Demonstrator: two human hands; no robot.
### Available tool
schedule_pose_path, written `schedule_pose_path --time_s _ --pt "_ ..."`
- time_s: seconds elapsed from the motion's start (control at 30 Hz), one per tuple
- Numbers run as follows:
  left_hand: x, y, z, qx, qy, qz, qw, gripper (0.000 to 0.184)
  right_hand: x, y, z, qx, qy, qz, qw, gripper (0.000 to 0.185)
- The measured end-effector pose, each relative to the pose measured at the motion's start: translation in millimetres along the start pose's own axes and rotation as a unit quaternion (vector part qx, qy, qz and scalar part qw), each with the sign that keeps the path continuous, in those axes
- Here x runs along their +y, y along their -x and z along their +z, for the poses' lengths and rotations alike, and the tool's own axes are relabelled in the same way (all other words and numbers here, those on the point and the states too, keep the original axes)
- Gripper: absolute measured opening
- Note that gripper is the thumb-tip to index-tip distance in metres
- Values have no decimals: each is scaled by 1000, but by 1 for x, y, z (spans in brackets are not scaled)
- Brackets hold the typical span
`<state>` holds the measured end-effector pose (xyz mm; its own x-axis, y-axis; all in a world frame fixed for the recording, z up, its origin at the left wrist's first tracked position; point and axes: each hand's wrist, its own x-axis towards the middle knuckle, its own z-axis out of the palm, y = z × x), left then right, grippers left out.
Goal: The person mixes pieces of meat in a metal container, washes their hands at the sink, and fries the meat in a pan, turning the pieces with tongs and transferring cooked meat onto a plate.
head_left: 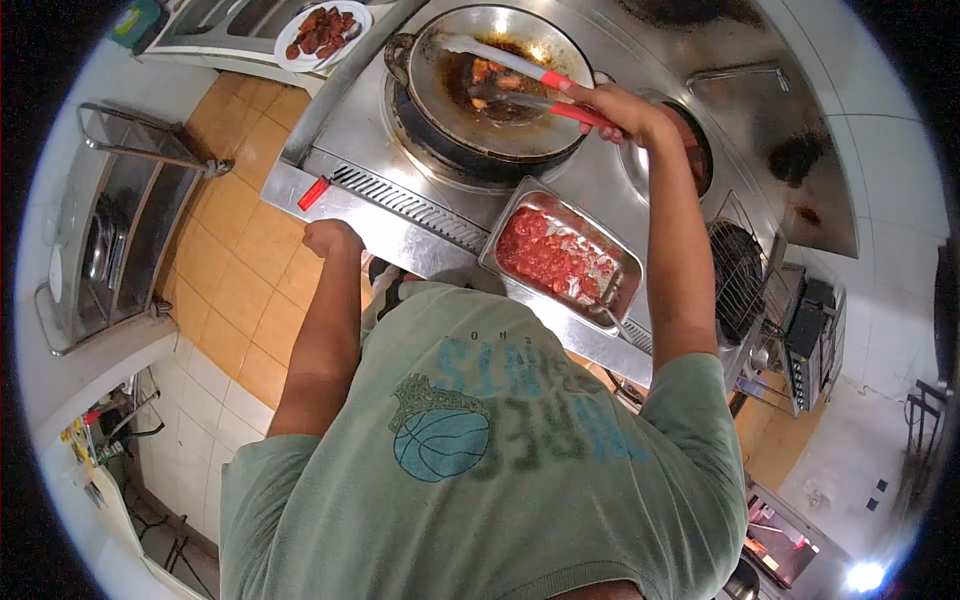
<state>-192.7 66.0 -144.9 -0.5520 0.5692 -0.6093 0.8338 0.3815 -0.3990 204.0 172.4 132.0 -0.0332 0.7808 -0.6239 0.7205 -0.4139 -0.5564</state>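
Observation:
My right hand [628,112] is closed around the red handles of metal tongs [515,62]. The arms of the tongs reach into a large wok [440,115] on the stove, where dark browned pieces of meat [490,80] lie in oil. My left hand [333,238] is a fist at the stove's front edge; its palm side is hidden, so what it holds, if anything, does not show. Just above that fist lies a small red object [313,193]. Between my arms, a metal tray [488,245] holds raw red meat [545,245] and a utensil with a metal handle.
A white plate [362,20] of browned meat stands on the counter at the upper left. Beside the wok, a round pot [640,175] is partly behind my right arm. A wire rack [745,240] stands at the right, a metal trolley [150,145] at the left.

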Motion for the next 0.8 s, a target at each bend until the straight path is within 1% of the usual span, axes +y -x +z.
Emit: schedule_pose_path --time_s 0.03,0.13,0.2,0.23,0.27,0.3,0.4,0.47,0.5,0.53,0.6,0.67,0.73,0.77,0.8 --pt "-3 6 -5 -6 -46 42 998 42 2 2 -6 3 26 23 999 57" --pt "3 -8 11 18 39 -32 999 45 5 24 -19 -14 -13 9 1000 55" --pt "22 -58 53 30 101 -100 989 43 7 39 -24 24 -25 15 999 52" --pt "25 -58 52 37 131 -134 982 43 9 43 -28 44 -31 17 998 51" --pt "23 -58 52 26 130 -109 985 43 11 44 -31 46 -41 16 998 51" --pt "11 -29 26 16 129 -84 988 43 14 44 -33 49 -51 15 997 51" --pt "5 -27 19 -10 168 -63 984 43 28 39 -35 50 -69 35 996 53" --pt "9 -35 26 21 270 -121 955 33 32 37 -36 47 -66 63 995 55" --pt "10 -16 15 59 348 -177 919 24 30 38 -33 44 -59 82 994 55" --pt "9 -2 6 96 422 -230 872 15 28 38 -32 40 -52 100 993 56" --pt "14 -42 39 111 392 -211 888 18 43 27 -27 29 -100 58 993 58" --pt "16 -47 44 101 381 -196 898 27 54 16 -22 23 -129 34 991 59" --pt "14 -21 26 65 387 -188 900 44 57 9 -17 20 -139 27 990 59" --pt "12 -23 26 64 292 -155 942 39 59 5 -16 16 -146 32 989 59" --pt "10 -30 29 62 193 -122 972 34 60 1 -15 11 -153 35 988 59"
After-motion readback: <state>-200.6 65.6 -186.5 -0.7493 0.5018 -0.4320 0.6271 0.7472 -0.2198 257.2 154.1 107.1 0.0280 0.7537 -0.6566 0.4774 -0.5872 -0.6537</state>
